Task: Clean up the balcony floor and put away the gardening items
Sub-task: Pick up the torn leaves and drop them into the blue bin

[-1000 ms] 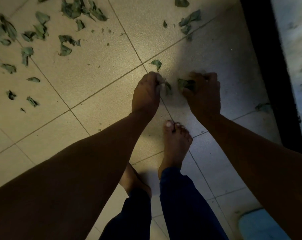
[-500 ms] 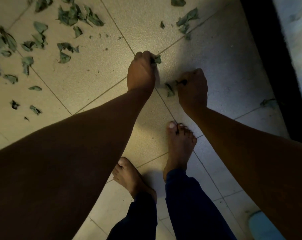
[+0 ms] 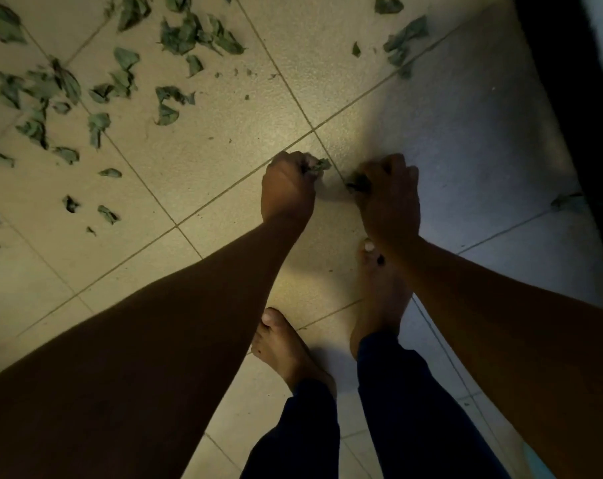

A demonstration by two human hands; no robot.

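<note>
Head view: both hands are down at the tiled floor (image 3: 224, 140), just beyond the person's forward bare foot (image 3: 379, 292). The left hand (image 3: 288, 188) has its fingers curled round a clump of leaves (image 3: 315, 165); the right hand (image 3: 389, 195) grips another dark clump (image 3: 358, 183). Beyond the foot and to its left, the scattered leaves (image 3: 120, 84) lie well apart from the hands; 1 stray leaf (image 3: 567, 202) lies right of the foot, beside the dark threshold (image 3: 569, 98). To do this well, I judge it best to keep both fists tight so no scraps drop, then work leftward toward the dense patch.
</note>
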